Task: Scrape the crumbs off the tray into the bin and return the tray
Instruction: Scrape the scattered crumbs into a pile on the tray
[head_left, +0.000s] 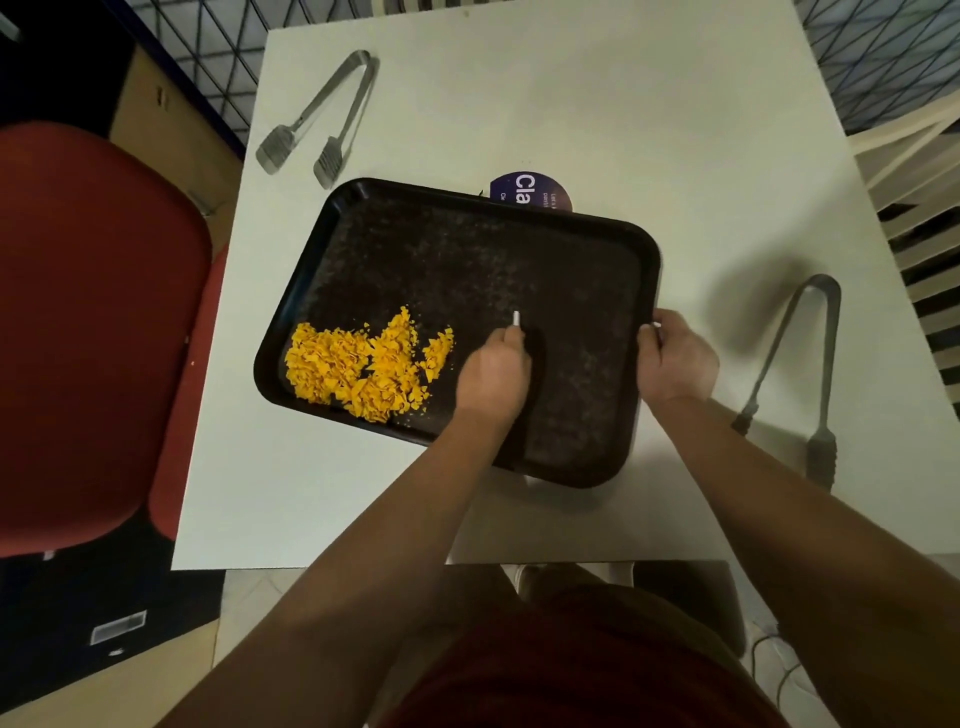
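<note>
Head view: left hand (493, 371) grips a white scraper (516, 318) over the tray (467, 249); right hand (678, 358) clasps its rim.

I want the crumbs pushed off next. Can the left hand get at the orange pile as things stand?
Probably yes. The left hand grips a scraper just right of the orange crumbs, with only bare tray floor between them.

Tray sits mid-table, crumbs piled at its left end

The tray (467, 249) lies on the table (649, 130). Crumbs (353, 364) heap in its near-left corner. One pair of tongs (322, 114) rests beyond the tray's far-left corner, another (795, 374) lies right of it. A chair (88, 322) stands left of the table.
</note>
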